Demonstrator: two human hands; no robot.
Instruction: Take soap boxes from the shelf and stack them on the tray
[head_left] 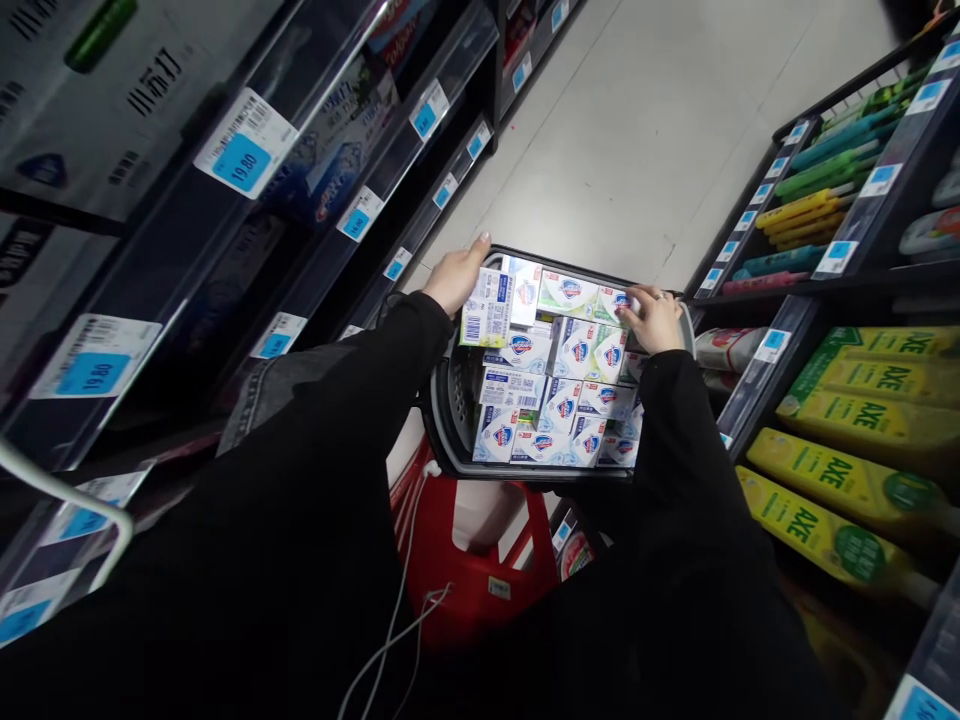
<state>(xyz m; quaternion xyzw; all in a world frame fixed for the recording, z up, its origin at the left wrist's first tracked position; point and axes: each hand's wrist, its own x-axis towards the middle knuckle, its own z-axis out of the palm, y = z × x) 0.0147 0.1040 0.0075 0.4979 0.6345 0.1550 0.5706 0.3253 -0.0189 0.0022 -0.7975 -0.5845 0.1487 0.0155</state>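
A dark, grey-lined plastic basket [459,455] is tilted in front of me, packed with several white and blue Safeguard soap boxes [576,345]. My left hand [454,280] is closed at the basket's upper left corner, some of its fingers hidden. Right beside it, a soap box with a barcode [486,308] lies higher than the others and overlaps the rim. At the upper right corner, my right hand [654,318] reaches over the edge, its thumb and fingertips closed on the end of a soap box [609,300].
Shelves with price tags [244,150] run along my left. The right-hand shelves hold yellow AXE bottles [844,480] and colourful packaged items [817,190]. Grey floor [615,150] stretches ahead. Below the basket is a red basket [457,585], and white cords [397,610] dangle in front of me.
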